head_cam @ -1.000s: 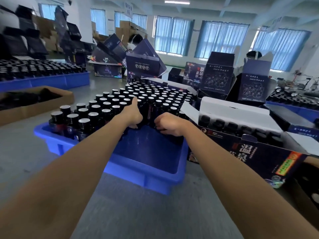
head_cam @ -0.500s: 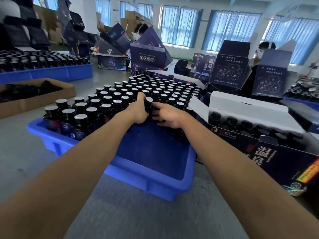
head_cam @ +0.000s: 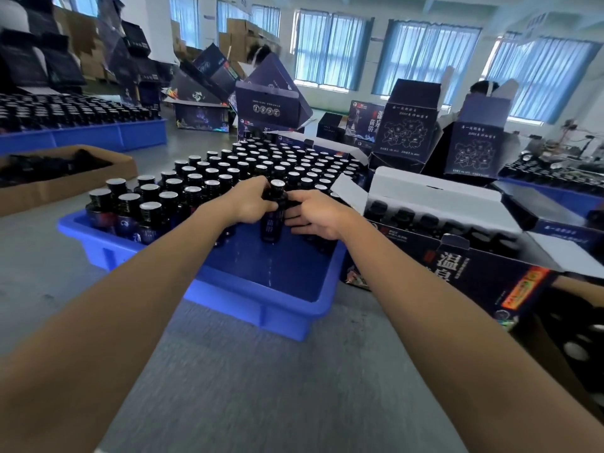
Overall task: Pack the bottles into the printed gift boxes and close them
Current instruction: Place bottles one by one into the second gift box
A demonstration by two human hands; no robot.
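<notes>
The left hand (head_cam: 250, 206) curls round a small dark silver-capped bottle (head_cam: 274, 212), likely to carry it from the blue plastic tray (head_cam: 261, 310) to the open printed cardboard gift box (head_cam: 457, 269) on the right. The right hand (head_cam: 315, 215) touches it too, but I cannot tell if it grips.

Bright daylight is pouring in through the far curtained windows (head_cam: 330, 50), washing them out pale blue. White glare is sitting on the bottle caps (head_cam: 150, 206), while the near forearms (head_cam: 98, 338) and the edges are stretching and blurring slightly.
</notes>
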